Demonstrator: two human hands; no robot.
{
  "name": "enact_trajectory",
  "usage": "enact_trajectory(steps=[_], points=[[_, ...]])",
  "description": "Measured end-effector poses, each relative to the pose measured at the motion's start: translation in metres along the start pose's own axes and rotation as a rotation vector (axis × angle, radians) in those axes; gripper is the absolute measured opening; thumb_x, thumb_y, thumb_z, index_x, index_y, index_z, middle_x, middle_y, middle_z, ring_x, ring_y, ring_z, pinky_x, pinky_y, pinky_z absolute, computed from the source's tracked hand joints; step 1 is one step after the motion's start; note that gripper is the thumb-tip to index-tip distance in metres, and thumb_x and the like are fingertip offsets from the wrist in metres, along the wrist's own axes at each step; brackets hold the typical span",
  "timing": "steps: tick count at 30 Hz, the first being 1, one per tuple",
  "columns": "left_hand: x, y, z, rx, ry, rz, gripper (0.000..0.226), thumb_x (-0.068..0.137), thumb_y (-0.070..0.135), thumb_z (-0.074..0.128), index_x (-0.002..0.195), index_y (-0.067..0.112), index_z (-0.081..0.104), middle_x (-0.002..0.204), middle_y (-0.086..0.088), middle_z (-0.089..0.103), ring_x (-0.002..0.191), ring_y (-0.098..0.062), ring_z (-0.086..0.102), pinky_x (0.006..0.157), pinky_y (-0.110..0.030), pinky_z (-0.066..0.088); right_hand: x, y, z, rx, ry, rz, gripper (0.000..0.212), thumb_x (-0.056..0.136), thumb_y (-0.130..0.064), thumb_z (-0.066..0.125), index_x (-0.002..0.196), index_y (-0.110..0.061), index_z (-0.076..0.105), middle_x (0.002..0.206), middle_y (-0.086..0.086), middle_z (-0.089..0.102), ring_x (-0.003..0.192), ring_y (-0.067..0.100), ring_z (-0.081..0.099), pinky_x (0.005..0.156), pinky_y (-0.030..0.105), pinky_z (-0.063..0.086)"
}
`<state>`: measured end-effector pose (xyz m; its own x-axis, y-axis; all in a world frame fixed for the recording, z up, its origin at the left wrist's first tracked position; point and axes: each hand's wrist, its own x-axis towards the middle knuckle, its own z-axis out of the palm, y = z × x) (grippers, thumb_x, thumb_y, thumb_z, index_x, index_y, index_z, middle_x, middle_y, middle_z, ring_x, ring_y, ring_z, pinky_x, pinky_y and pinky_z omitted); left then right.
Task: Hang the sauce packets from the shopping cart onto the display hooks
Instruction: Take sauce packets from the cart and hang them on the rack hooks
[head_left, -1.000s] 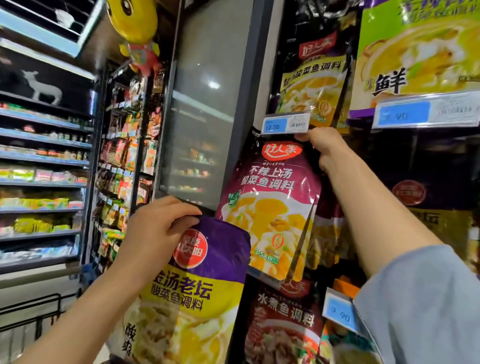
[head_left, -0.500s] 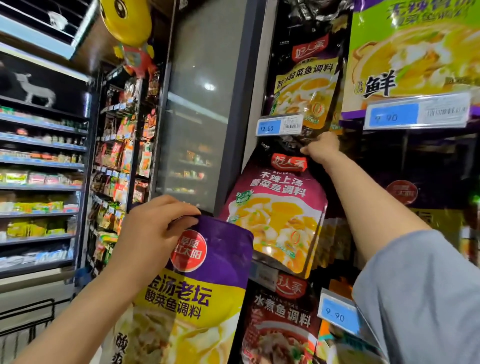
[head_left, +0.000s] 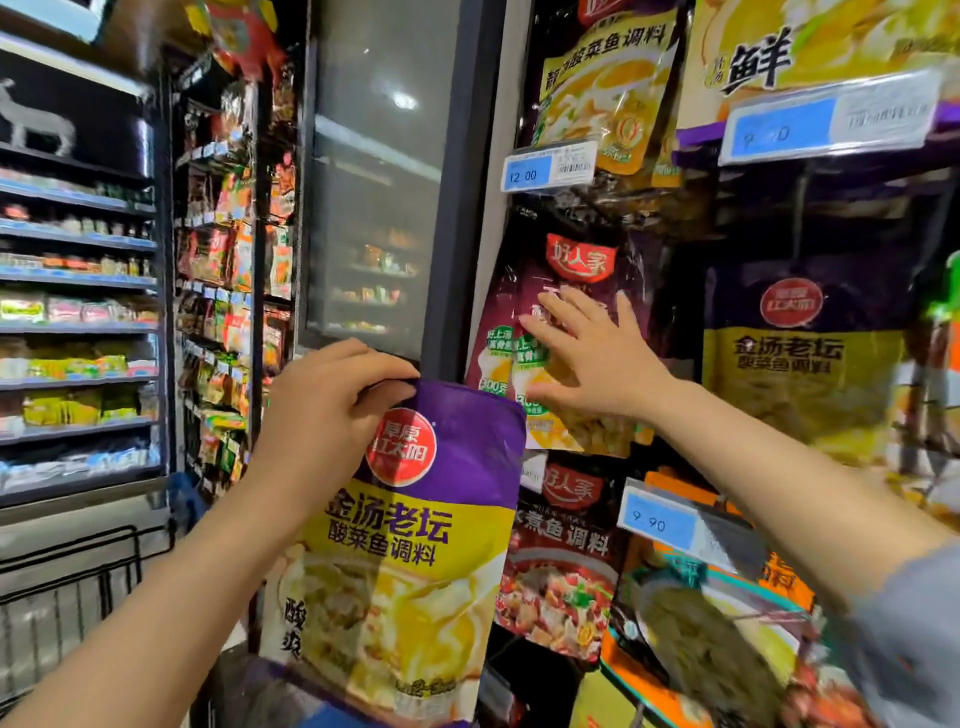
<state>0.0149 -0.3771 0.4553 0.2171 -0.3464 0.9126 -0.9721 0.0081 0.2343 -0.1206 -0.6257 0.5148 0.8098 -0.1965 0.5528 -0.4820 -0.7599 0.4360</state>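
Holding a purple-and-yellow packet (head_left: 410, 525) by its top edge, left hand (head_left: 332, 410) pinches it low in front of the rack; red round logo, soup picture below. Right hand (head_left: 597, 358) is flat, fingers spread, on the hanging maroon packet (head_left: 561, 291) under the 12.00 tag (head_left: 550, 166).

Sauce packets: one held, one on the display.
Purple-and-yellow sauce packet (head_left: 410, 545), red round logo, upright, held up at its top edge. Maroon sauce packet (head_left: 566, 270) hangs just beside it, upper right, below the 12.00 price tag (head_left: 550, 167).
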Motion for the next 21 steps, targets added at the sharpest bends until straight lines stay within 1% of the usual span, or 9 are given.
enact_trajectory(steps=[2,4,9,11,15,17,18,20,21], points=[[-0.002,0.003,0.0,-0.01,-0.006,-0.013,0.021,0.079,0.021,0.061,0.093,0.013,0.075,0.085,0.0,0.068,0.078,-0.015,0.061,0.074,-0.026,0.044,0.0,-0.003,0.007,0.015,-0.123,0.011,0.079,0.082,-0.073,0.035,0.147,-0.042,0.003,0.158,-0.004,-0.007,0.145,0.02,-0.006,0.11,0.063,0.007],[-0.005,0.006,0.002,-0.002,-0.018,-0.01,0.021,0.079,0.021,0.06,0.093,0.014,0.075,0.086,0.0,0.068,0.079,-0.016,0.062,0.074,-0.029,0.045,0.01,-0.005,0.012,-0.024,-0.192,0.086,0.078,0.081,-0.076,0.029,0.146,-0.045,-0.002,0.158,-0.006,-0.012,0.145,0.022,-0.007,0.109,0.066,0.008],[-0.014,0.013,0.001,0.024,-0.028,0.016,0.017,0.082,0.016,0.063,0.095,0.013,0.074,0.088,-0.002,0.068,0.081,-0.019,0.063,0.074,-0.036,0.051,0.031,-0.033,0.023,-0.128,-0.252,0.272,0.074,0.086,-0.072,0.021,0.149,-0.037,0.003,0.158,0.002,-0.006,0.145,0.028,-0.005,0.105,0.072,0.002],[-0.018,0.013,-0.001,0.032,-0.04,0.016,0.015,0.083,0.012,0.066,0.095,0.014,0.074,0.089,-0.001,0.068,0.083,-0.018,0.062,0.074,-0.035,0.05,0.035,-0.045,0.028,-0.152,-0.261,0.313,0.074,0.087,-0.072,0.021,0.149,-0.035,0.003,0.158,0.004,-0.007,0.145,0.03,-0.008,0.103,0.074,-0.001],[-0.025,0.014,-0.007,0.033,-0.052,0.027,0.014,0.082,0.009,0.068,0.094,0.013,0.073,0.087,0.0,0.068,0.08,-0.014,0.06,0.071,-0.022,0.043,0.034,-0.043,0.019,-0.05,-0.274,0.29,0.074,0.086,-0.073,0.022,0.148,-0.036,0.01,0.158,0.002,-0.006,0.144,0.03,-0.008,0.103,0.073,-0.003],[-0.029,0.016,-0.008,0.025,-0.075,0.041,0.014,0.082,0.012,0.065,0.094,0.013,0.073,0.088,0.0,0.068,0.08,-0.012,0.059,0.073,-0.017,0.041,0.024,-0.04,0.006,0.078,-0.245,0.259,0.069,0.088,-0.069,0.027,0.147,-0.034,0.021,0.158,0.001,0.002,0.145,0.026,0.0,0.107,0.069,0.002],[-0.031,0.018,-0.007,0.017,-0.089,0.043,0.016,0.082,0.013,0.063,0.094,0.013,0.073,0.087,0.001,0.067,0.08,-0.01,0.058,0.073,-0.013,0.04,0.017,-0.039,-0.001,0.188,-0.185,0.254,0.065,0.089,-0.065,0.032,0.145,-0.031,0.028,0.158,0.002,0.01,0.144,0.025,0.007,0.11,0.063,0.008],[-0.034,0.024,-0.006,-0.002,-0.099,0.049,0.017,0.081,0.016,0.062,0.093,0.014,0.073,0.086,0.004,0.065,0.078,-0.006,0.055,0.071,-0.007,0.036,-0.007,-0.043,-0.02,0.501,0.025,0.234,0.054,0.092,-0.05,0.046,0.138,-0.023,0.043,0.148,0.005,0.033,0.136,0.022,0.031,0.11,0.042,0.026],[-0.034,0.027,-0.005,-0.015,-0.097,0.053,0.017,0.081,0.017,0.062,0.094,0.015,0.073,0.085,0.006,0.064,0.077,-0.006,0.055,0.07,-0.007,0.036,-0.022,-0.047,-0.031,0.677,0.118,0.223,0.045,0.093,-0.042,0.05,0.132,-0.02,0.051,0.138,0.004,0.047,0.126,0.017,0.043,0.103,0.03,0.033]])
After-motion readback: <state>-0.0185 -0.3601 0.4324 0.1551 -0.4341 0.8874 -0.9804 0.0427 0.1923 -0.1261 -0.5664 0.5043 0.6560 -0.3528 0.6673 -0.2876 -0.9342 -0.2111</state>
